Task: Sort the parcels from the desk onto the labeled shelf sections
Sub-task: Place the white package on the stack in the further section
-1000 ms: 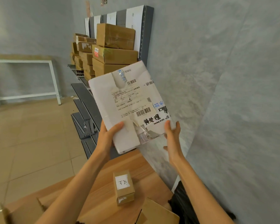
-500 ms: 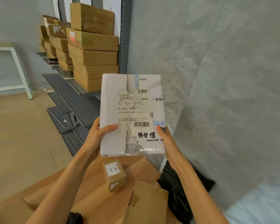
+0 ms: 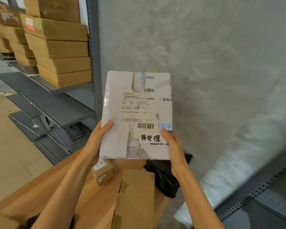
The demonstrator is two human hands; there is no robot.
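A white parcel [image 3: 135,103] with shipping labels, barcodes and a handwritten tag is held up in front of me above the wooden desk [image 3: 40,192]. My left hand [image 3: 96,142] grips its lower left edge, thumb on the front. My right hand [image 3: 172,146] grips its lower right edge, thumb by the tag. On the desk below lie a small brown box [image 3: 104,172] with a white label, a flat cardboard parcel [image 3: 137,199] and a black bag [image 3: 165,176]. The grey shelf [image 3: 56,90] at the left carries stacked brown boxes [image 3: 59,52].
A grey wall fills the right side behind the parcel. Loose grey shelf boards and rails [image 3: 40,126] lie on the tiled floor beside the desk. Another grey perforated shelf frame [image 3: 257,194] crosses the lower right corner.
The parcel has turned from tilted to upright and squared to my view. Both hands shifted their hold on its lower edges, and my view swung right and closer to the shelf.
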